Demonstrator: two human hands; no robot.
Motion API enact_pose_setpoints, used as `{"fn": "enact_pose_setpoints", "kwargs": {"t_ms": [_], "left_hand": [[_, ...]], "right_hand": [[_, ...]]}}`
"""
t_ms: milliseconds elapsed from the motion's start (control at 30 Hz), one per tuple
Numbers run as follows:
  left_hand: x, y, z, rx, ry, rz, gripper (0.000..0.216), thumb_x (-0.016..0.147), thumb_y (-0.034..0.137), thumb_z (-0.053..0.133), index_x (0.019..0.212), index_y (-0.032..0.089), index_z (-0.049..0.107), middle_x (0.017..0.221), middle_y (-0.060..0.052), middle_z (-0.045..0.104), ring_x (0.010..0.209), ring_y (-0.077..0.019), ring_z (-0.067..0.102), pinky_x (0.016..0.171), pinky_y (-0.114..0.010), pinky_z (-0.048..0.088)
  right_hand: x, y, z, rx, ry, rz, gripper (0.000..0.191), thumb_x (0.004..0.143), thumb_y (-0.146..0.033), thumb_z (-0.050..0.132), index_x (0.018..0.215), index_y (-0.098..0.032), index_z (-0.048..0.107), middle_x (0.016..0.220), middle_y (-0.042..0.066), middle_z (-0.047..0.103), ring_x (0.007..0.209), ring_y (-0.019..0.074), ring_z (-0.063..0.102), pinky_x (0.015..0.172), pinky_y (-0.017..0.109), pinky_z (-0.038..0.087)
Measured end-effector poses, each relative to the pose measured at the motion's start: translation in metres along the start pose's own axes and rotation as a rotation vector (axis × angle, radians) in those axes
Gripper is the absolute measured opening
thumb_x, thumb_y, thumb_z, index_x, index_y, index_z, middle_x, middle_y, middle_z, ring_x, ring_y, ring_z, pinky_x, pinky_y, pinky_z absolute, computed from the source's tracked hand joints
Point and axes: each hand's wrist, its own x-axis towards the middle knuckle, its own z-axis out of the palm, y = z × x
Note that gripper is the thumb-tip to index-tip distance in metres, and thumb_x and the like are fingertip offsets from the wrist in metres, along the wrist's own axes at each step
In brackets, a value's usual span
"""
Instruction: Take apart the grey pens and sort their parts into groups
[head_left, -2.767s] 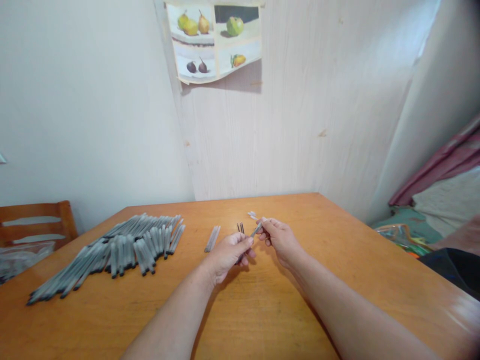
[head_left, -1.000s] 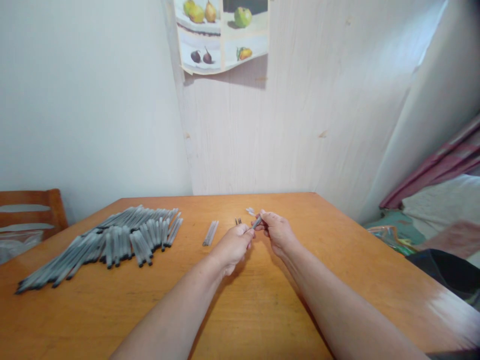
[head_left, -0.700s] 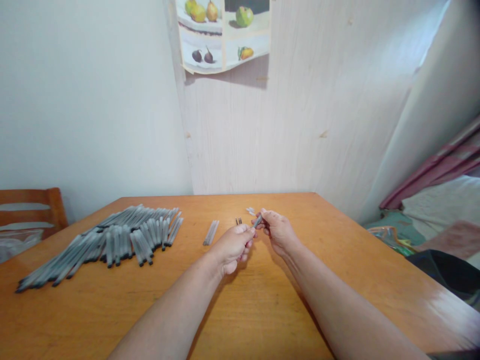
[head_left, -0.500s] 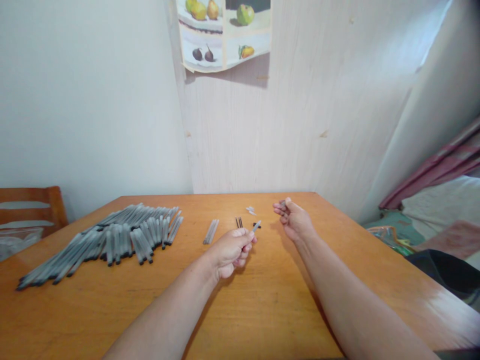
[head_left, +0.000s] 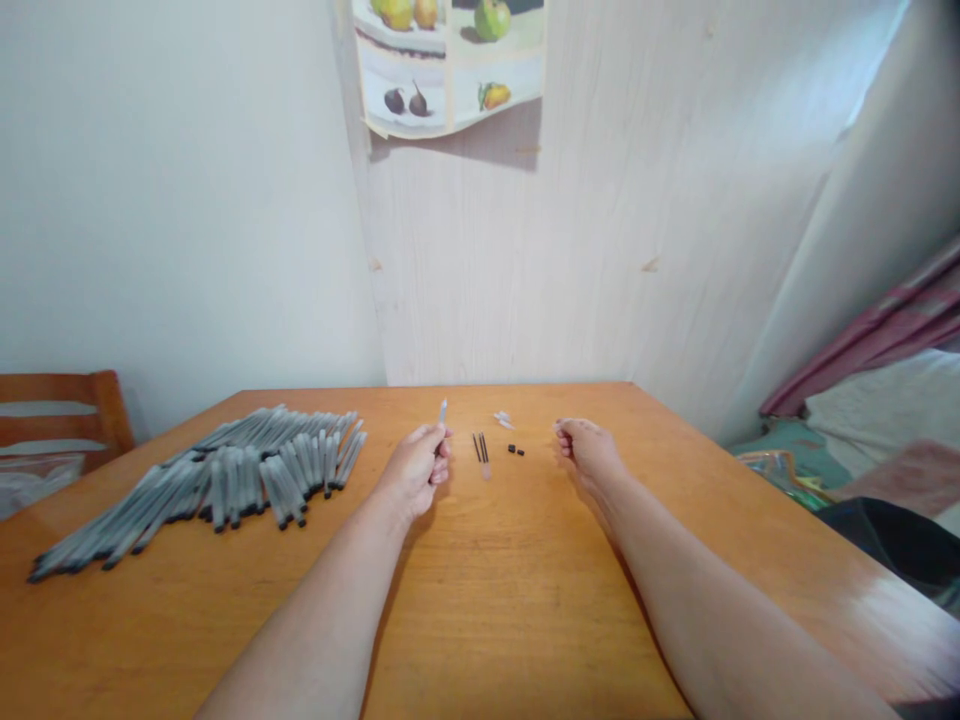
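The likeliest trouble, I'd judge, is with the small things lying between the hands. Two black caps (head_left: 516,450) sit just to the left of the right hand (head_left: 585,445), near enough that a careless sweep of its fingers could knock them and set them rolling. The white caps (head_left: 502,420), a little farther forward between the hands, look light and could scatter if a wrist brushed them. The thin dark refills (head_left: 480,448) lie near the left hand (head_left: 421,462), on its right side, and could be pushed out of line if that hand swung inward too low. The pen (head_left: 443,411) might also slip or tilt, since only a short grip seems to hold it.

As for the hands: the left is closed, thumb and fingers clamped on the pen, whose pale end stands up above the thumb (its lower part is mostly hidden in the fist). The right is well apart from it, fingers curled inward above the table (head_left: 480,620); I cannot tell whether the fingertips meet or pinch something small. Well out to the left of the left hand, untouched, spreads a big heap of pens (head_left: 247,470), dark ends mostly toward the person.
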Motion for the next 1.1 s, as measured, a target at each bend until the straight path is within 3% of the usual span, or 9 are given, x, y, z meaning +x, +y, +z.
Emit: {"fn": "enact_pose_setpoints", "kwargs": {"t_ms": [300,533,767,933,1100], "left_hand": [[0.013,0.001,-0.014,-0.127,0.065,0.024,0.011,0.086,0.026,0.059,0.084,0.016,0.054,0.057,0.006,0.045,0.035,-0.0025,0.029,0.036,-0.016,0.016],[0.011,0.004,-0.014,-0.136,0.105,0.043,0.014,0.085,0.029,0.062,0.085,0.016,0.054,0.058,0.006,0.047,0.035,-0.0016,0.029,0.036,-0.015,0.017],[0.007,0.007,-0.011,-0.146,0.081,0.026,0.013,0.085,0.027,0.061,0.084,0.016,0.054,0.058,0.006,0.047,0.035,-0.0017,0.029,0.035,-0.016,0.018],[0.005,0.008,-0.009,-0.132,0.093,-0.002,0.010,0.087,0.026,0.057,0.086,0.016,0.054,0.059,0.006,0.047,0.035,-0.0020,0.029,0.036,-0.016,0.017],[0.006,0.007,-0.010,-0.122,0.083,-0.009,0.010,0.087,0.026,0.057,0.086,0.016,0.054,0.059,0.006,0.047,0.036,-0.0020,0.029,0.036,-0.016,0.018]], "right_hand": [[0.003,0.018,0.013,-0.181,-0.018,0.057,0.024,0.068,-0.014,0.056,0.047,-0.020,0.046,0.044,0.002,0.051,0.039,0.0090,0.044,0.041,0.021,0.035],[0.020,0.027,0.025,-0.510,0.001,0.001,0.026,0.073,-0.022,0.060,0.048,-0.019,0.054,0.043,0.002,0.052,0.041,0.0116,0.046,0.041,0.022,0.030],[0.039,0.022,0.035,-0.850,0.050,-0.063,0.015,0.074,-0.030,0.066,0.063,-0.020,0.069,0.072,0.009,0.070,0.077,0.0217,0.064,0.064,0.028,0.044],[0.044,0.025,0.042,-0.998,0.030,-0.033,0.021,0.079,-0.037,0.062,0.074,-0.021,0.074,0.092,0.014,0.073,0.091,0.0279,0.066,0.074,0.035,0.047],[0.045,0.028,0.043,-1.057,0.023,-0.010,0.031,0.084,-0.043,0.055,0.080,-0.020,0.076,0.099,0.017,0.072,0.097,0.0314,0.066,0.077,0.039,0.048]]}}
